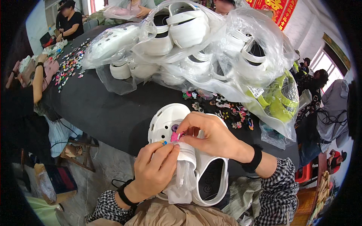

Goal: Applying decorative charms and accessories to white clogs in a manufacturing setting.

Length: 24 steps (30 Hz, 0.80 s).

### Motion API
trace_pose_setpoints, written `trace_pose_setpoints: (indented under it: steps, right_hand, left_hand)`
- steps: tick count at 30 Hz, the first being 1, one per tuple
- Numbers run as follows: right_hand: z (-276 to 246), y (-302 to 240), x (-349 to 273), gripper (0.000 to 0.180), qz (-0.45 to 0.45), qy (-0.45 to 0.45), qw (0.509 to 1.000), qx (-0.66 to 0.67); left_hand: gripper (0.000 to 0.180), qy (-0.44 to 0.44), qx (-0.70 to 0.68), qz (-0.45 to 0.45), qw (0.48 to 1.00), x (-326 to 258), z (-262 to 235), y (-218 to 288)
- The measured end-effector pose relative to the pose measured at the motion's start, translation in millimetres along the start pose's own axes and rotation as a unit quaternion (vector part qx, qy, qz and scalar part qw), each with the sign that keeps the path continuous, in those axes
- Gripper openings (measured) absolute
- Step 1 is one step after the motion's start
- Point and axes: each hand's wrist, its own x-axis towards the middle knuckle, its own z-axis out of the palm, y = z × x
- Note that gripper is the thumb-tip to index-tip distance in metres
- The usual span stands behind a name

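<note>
A pair of white clogs point(168, 117) rests at the table's near edge, toes pointing away from me. Between the thumb and fingers of my right hand point(213, 136) is a small pink shoe charm point(176, 136), against the top of the left clog. Beside it a round purple charm point(175, 128) sits on the clog. My left hand point(156, 168) is closed on the near side of the same clog, its fingertips close to the pink charm. A tiny blue-and-yellow charm point(163, 142) shows at those fingers. Crumpled clear plastic point(184, 175) covers part of the left clog's opening.
Bagged white clogs point(188, 28) pile across the far side of the dark table point(113, 109), with lime-green clogs point(284, 98) at right. Loose charms point(233, 113) lie beyond my right hand, more charms point(71, 64) far left. Other people work around the table; a wooden stool point(85, 154) stands left.
</note>
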Motion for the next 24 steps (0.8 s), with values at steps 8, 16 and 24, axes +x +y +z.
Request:
trace_pose_setpoints:
  steps: [8, 16, 24]
  right_hand:
    - [-4, 5, 2, 0.018, -0.101, -0.033, 0.989, -0.098]
    - [-1, -5, 3, 0.026, -0.049, -0.032, 0.995, -0.085]
    - [-3, -2, 5, 0.025, -0.006, -0.029, 0.999, -0.019]
  left_hand:
    - [0.036, 0.010, -0.009, -0.004, 1.000, -3, 3, -6]
    - [0.039, 0.026, -0.027, 0.002, 0.999, -3, 4, -5]
    - [0.037, 0.033, -0.005, 0.009, 0.999, -6, 5, -2]
